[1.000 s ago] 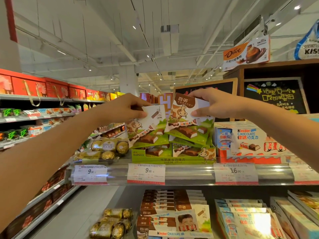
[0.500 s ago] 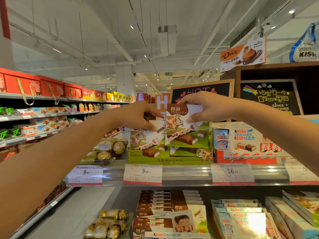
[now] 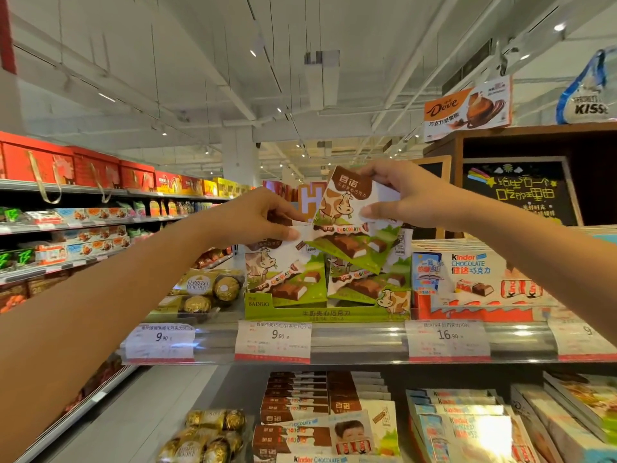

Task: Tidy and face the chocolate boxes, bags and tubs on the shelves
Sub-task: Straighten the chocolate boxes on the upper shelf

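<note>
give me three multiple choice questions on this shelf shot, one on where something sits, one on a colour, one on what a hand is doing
1. Where do the Kinder Chocolate boxes on the upper shelf sit relative to the green Bainuo display tray?
A. to its right
B. to its left
C. on the shelf below it

2. What colour is the price tag under that tray, apart from its red bottom strip?
A. yellow
B. white
C. blue

3. What is the right hand doing?
A. hanging idle
B. pressing flat on the shelf rail
C. pinching a Bainuo chocolate box by its top

Answers: 1 A, the Kinder boxes stand beside the tray's right end. 2 B, it is white with 9.90 printed. 3 C, fingers and thumb clamp the raised, tilted box.
</note>
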### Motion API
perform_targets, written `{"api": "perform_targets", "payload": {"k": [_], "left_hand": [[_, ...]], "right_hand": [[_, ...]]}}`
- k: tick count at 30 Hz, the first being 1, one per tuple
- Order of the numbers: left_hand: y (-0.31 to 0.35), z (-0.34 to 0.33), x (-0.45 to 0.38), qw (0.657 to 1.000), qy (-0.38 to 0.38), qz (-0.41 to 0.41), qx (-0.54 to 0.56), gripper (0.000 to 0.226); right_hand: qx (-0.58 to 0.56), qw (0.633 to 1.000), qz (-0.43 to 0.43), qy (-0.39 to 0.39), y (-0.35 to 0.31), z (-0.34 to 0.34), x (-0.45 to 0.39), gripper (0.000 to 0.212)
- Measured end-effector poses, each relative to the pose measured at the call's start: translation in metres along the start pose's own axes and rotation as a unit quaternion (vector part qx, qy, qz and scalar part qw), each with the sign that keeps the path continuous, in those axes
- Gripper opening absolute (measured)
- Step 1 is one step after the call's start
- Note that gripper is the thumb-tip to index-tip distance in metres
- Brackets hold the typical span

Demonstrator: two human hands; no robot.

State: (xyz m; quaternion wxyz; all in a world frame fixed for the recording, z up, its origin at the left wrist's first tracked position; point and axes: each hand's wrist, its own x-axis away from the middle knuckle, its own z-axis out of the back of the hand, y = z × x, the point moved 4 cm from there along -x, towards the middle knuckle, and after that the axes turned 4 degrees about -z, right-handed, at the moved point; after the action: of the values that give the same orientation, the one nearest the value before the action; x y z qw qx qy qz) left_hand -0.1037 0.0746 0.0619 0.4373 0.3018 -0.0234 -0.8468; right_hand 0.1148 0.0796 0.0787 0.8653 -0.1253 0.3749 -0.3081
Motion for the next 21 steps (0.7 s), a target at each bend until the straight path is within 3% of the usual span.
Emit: {"api": "perform_targets", "payload": {"k": [5,11,15,19,21], "left_hand": [[-0.002,0.000,0.000,1.000,-0.001,-0.005,-0.008,0.030],[0.004,-0.003,-0.008,0.984,-0.072,-0.014,-0.161,0.042],[0.016,-0.017,-0.016,0.962,-0.080,-0.029,-0.261,0.065],[0.022,-0.035,-0.019,0.964,-0.079,-0.029,-0.253,0.091],[0.025,-0.043,-0.022,0.970,-0.091,-0.038,-0.222,0.092]], "right_hand": [[0.084,0.996,-0.015,-0.029,0.013,-0.024,0.004,0.034],[-0.065,0.995,-0.071,-0.026,0.015,-0.015,0.003,0.027],[-0.125,0.984,-0.084,0.092,0.020,0.013,-0.002,0.025],[-0.156,0.957,-0.072,0.235,0.026,0.033,-0.001,0.029],[-0.180,0.942,-0.058,0.279,0.026,0.036,0.000,0.029]]}}
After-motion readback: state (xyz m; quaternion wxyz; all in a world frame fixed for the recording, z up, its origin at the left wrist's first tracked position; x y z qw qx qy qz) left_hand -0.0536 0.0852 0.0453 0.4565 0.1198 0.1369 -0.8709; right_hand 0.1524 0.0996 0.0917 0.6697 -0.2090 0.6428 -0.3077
